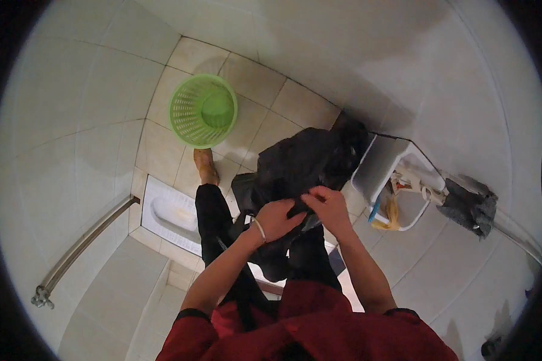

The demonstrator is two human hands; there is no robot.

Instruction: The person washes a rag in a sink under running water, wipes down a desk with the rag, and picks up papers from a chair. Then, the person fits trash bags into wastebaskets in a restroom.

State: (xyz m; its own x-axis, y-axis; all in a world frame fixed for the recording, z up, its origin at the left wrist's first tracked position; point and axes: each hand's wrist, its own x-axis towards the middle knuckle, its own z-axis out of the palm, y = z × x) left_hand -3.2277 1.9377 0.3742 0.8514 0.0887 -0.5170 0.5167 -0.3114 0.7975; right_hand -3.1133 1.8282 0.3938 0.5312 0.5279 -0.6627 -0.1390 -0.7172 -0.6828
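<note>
A large black plastic bag point(298, 159) spreads out in front of my legs, puffed and crumpled, reaching toward the far wall. My left hand point(276, 221), with a bracelet on its wrist, has its fingers closed on the near edge of the bag. Close beside it, my right hand point(326, 207) pinches the same edge between bent fingers. Folds of the black plastic hide some of the fingertips. Beyond the bag, to the left, a light green slotted basket point(183, 114) stands upright on the tiled floor.
A squat toilet point(170, 210) is set in the floor at left, near a metal pipe point(93, 249) along the wall. To the right, a white bin point(367, 171) holds crumpled bits. A dark grey cloth point(468, 207) hangs beside it. My bare foot point(205, 165) is below the basket.
</note>
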